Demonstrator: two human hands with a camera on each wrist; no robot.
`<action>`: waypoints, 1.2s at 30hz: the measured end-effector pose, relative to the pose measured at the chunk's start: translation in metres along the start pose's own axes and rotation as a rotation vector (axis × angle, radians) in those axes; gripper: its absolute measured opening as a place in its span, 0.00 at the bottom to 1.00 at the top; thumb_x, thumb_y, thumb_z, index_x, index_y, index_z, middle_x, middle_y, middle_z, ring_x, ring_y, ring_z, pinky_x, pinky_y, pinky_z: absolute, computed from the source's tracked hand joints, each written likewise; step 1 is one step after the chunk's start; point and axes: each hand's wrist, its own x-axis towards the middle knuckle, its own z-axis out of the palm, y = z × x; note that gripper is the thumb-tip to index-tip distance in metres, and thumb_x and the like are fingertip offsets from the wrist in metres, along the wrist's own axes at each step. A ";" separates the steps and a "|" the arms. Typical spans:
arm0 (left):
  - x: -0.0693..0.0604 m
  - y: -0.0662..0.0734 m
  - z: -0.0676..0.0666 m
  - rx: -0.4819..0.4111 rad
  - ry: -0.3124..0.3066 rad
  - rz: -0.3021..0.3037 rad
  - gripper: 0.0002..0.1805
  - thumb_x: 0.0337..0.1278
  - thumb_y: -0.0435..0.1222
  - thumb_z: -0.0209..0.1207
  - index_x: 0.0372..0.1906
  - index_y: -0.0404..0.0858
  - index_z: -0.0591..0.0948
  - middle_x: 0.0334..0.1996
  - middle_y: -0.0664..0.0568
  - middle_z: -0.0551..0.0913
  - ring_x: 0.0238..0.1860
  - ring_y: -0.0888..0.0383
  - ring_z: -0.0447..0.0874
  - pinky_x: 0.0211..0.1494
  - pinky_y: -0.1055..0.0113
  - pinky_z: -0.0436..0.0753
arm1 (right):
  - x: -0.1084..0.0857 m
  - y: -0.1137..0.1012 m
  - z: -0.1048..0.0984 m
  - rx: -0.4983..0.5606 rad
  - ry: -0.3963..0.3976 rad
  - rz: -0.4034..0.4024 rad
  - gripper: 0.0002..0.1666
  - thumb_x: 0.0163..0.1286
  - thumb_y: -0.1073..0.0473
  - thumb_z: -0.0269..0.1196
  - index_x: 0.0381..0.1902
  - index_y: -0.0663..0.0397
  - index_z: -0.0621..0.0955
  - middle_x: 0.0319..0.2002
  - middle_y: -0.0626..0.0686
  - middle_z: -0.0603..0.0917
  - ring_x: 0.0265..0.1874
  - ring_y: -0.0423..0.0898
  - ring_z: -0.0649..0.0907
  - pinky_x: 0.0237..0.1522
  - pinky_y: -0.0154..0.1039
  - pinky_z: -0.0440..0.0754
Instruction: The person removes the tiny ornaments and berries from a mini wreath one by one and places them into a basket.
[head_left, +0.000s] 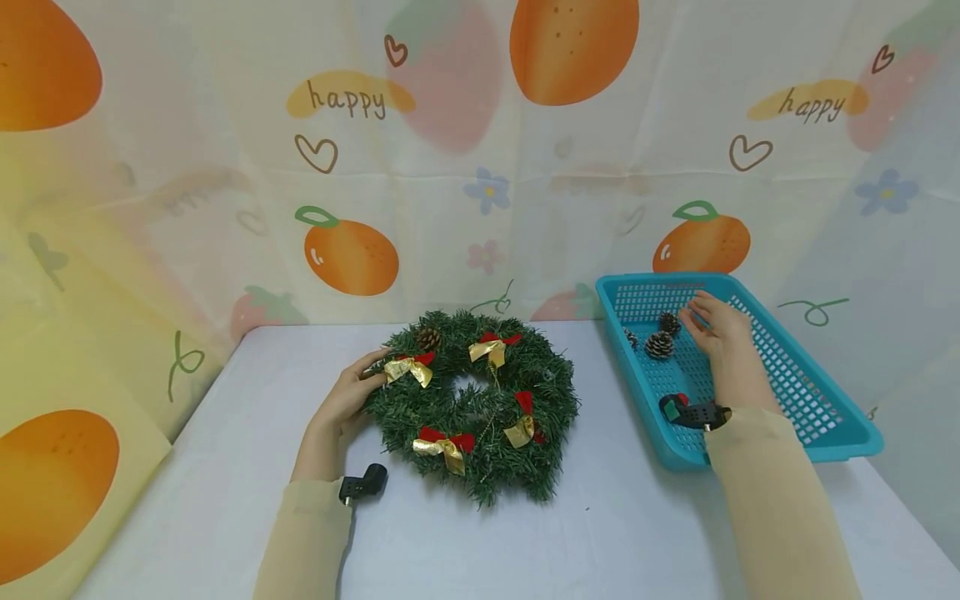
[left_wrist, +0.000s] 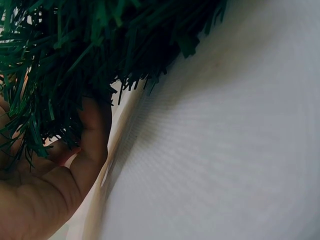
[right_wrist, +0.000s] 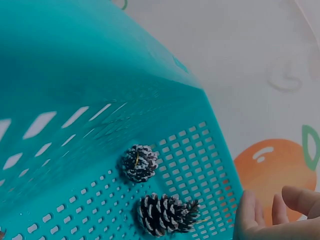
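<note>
A green wreath (head_left: pixel 555 392) lies on the table, with several gold-and-red bows (head_left: pixel 444 446) and a brown pine cone (head_left: pixel 428 339) at its upper left. My left hand (head_left: pixel 347 402) grips the wreath's left side; in the left wrist view its fingers (left_wrist: pixel 94 135) curl into the greenery, their tips hidden. Over the blue basket (head_left: pixel 780 350) at the right, my right hand (head_left: pixel 722 327) is raised with loosely bent fingers and holds nothing. White-tipped pine cones (head_left: pixel 659 345) lie in the basket's far left part, left of that hand. The right wrist view shows pine cones (right_wrist: pixel 140 163) on the perforated bottom.
The white table (head_left: pixel 225 467) ends at a printed cloth backdrop (head_left: pixel 450 250) behind. Perforated walls rise around the basket, which stands right of the wreath. Each wrist wears a black camera strap (head_left: pixel 705 414).
</note>
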 end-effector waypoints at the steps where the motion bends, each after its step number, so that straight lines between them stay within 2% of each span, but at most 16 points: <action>1: 0.000 0.000 0.000 -0.001 0.000 -0.003 0.33 0.70 0.33 0.49 0.78 0.42 0.58 0.80 0.40 0.47 0.75 0.34 0.56 0.74 0.41 0.62 | 0.000 0.000 0.000 0.003 0.003 0.003 0.34 0.74 0.60 0.55 0.75 0.40 0.62 0.79 0.42 0.54 0.70 0.38 0.66 0.60 0.26 0.78; 7: 0.000 0.002 0.000 -0.001 0.003 -0.024 0.33 0.70 0.34 0.49 0.78 0.43 0.58 0.81 0.41 0.46 0.77 0.33 0.53 0.75 0.36 0.60 | 0.001 -0.001 -0.001 0.041 0.007 0.028 0.35 0.71 0.60 0.58 0.74 0.40 0.64 0.74 0.41 0.62 0.57 0.39 0.73 0.57 0.28 0.81; 11: -0.001 0.003 0.001 0.006 0.013 -0.030 0.33 0.70 0.35 0.49 0.77 0.43 0.59 0.80 0.41 0.47 0.77 0.33 0.51 0.75 0.36 0.59 | 0.002 -0.002 0.000 0.065 0.003 0.032 0.36 0.70 0.60 0.60 0.74 0.39 0.64 0.72 0.41 0.64 0.55 0.39 0.74 0.59 0.28 0.80; 17: -0.001 0.003 0.002 -0.004 0.010 -0.021 0.32 0.70 0.34 0.49 0.77 0.43 0.59 0.80 0.41 0.47 0.76 0.33 0.55 0.75 0.37 0.60 | 0.001 -0.002 0.002 0.098 -0.023 0.043 0.37 0.70 0.60 0.61 0.75 0.39 0.64 0.69 0.41 0.67 0.65 0.38 0.70 0.59 0.28 0.79; 20: -0.001 0.003 0.002 -0.001 0.010 -0.016 0.32 0.70 0.34 0.49 0.77 0.43 0.59 0.80 0.41 0.47 0.75 0.34 0.56 0.74 0.40 0.62 | 0.000 -0.003 0.002 0.137 -0.042 0.062 0.38 0.70 0.60 0.60 0.75 0.36 0.63 0.65 0.41 0.69 0.63 0.37 0.70 0.61 0.28 0.78; 27: -0.001 0.004 0.003 0.017 0.016 -0.025 0.32 0.70 0.35 0.49 0.77 0.43 0.59 0.79 0.38 0.50 0.73 0.35 0.61 0.68 0.48 0.69 | -0.001 -0.006 0.001 0.332 -0.119 0.134 0.37 0.71 0.62 0.59 0.74 0.30 0.64 0.65 0.40 0.69 0.76 0.33 0.59 0.72 0.29 0.66; 36: -0.002 0.005 0.003 0.012 0.028 -0.024 0.32 0.69 0.34 0.49 0.77 0.43 0.60 0.79 0.40 0.51 0.69 0.41 0.66 0.60 0.60 0.73 | 0.000 -0.013 0.002 0.445 -0.125 0.170 0.40 0.69 0.65 0.61 0.73 0.29 0.64 0.63 0.43 0.74 0.75 0.33 0.61 0.70 0.29 0.70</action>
